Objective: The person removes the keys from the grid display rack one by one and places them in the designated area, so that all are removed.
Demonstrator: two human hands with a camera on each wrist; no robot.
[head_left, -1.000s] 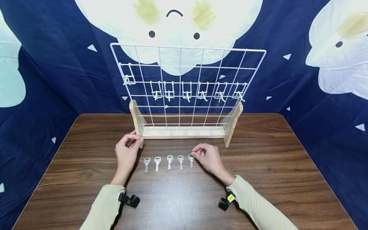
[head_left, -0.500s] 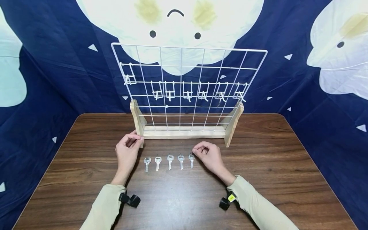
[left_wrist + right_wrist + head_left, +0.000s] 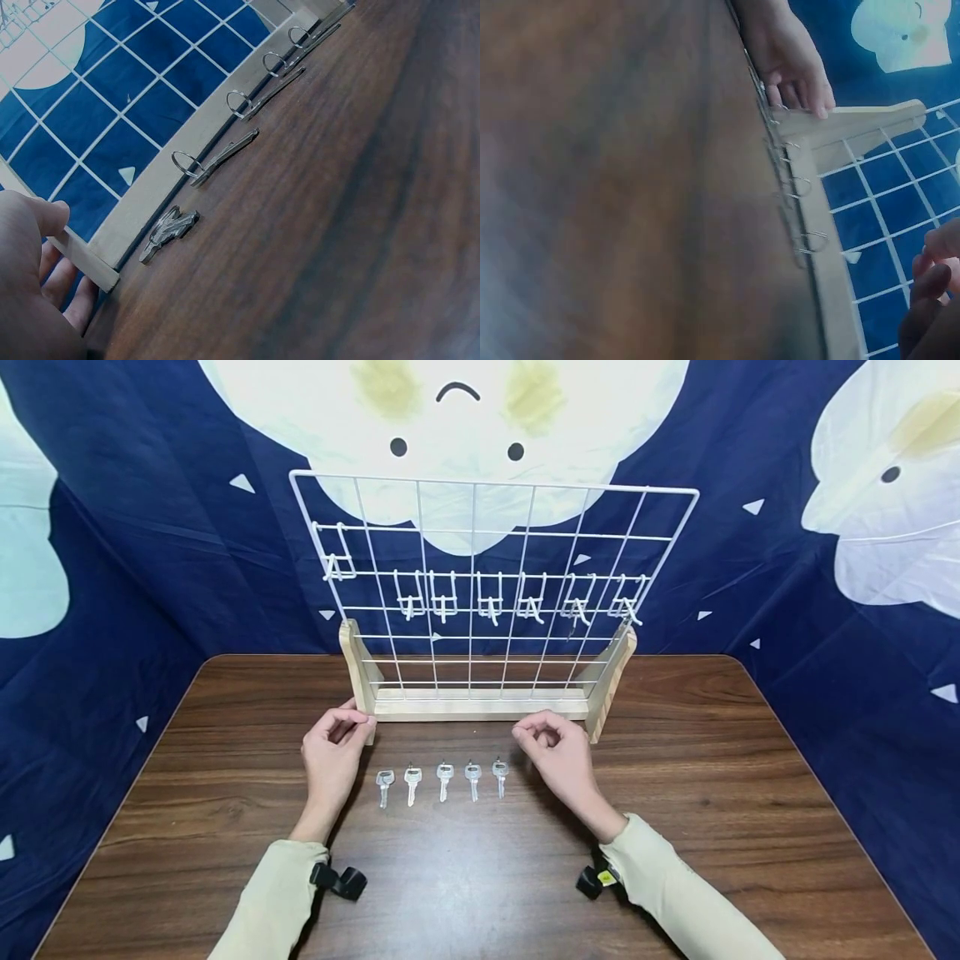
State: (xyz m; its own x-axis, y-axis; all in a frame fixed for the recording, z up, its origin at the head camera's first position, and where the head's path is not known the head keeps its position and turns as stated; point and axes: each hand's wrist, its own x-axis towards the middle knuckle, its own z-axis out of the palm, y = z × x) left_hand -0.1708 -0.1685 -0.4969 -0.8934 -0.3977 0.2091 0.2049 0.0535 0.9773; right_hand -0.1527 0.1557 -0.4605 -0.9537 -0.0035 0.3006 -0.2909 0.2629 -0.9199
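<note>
Several silver keys with small rings lie in a row on the wooden table, the leftmost key (image 3: pixel 385 787) near my left hand and the rightmost key (image 3: pixel 500 777) near my right. My left hand (image 3: pixel 330 764) grips the front end of the left wooden foot (image 3: pixel 356 664) of a white wire grid rack (image 3: pixel 470 647), thumb on its near side. Above and right of the rightmost key, my right hand (image 3: pixel 561 756) hovers with loosely curled fingers and nothing visible in them. In the right wrist view the fingers (image 3: pixel 930 281) show partly at the edge.
Along the grid hang several white hooks, including a middle hook (image 3: pixel 491 602) and one higher at the left (image 3: pixel 337 564). A dark key-like thing (image 3: pixel 573 625) hangs at the second hook from the right. Dark blue cloth (image 3: pixel 150 577) with white clouds surrounds the table (image 3: pixel 712 793).
My right hand has let go of the rightmost key's ring and moved up and right, away from the row. That key stays on the table. The left hand keeps its hold.
</note>
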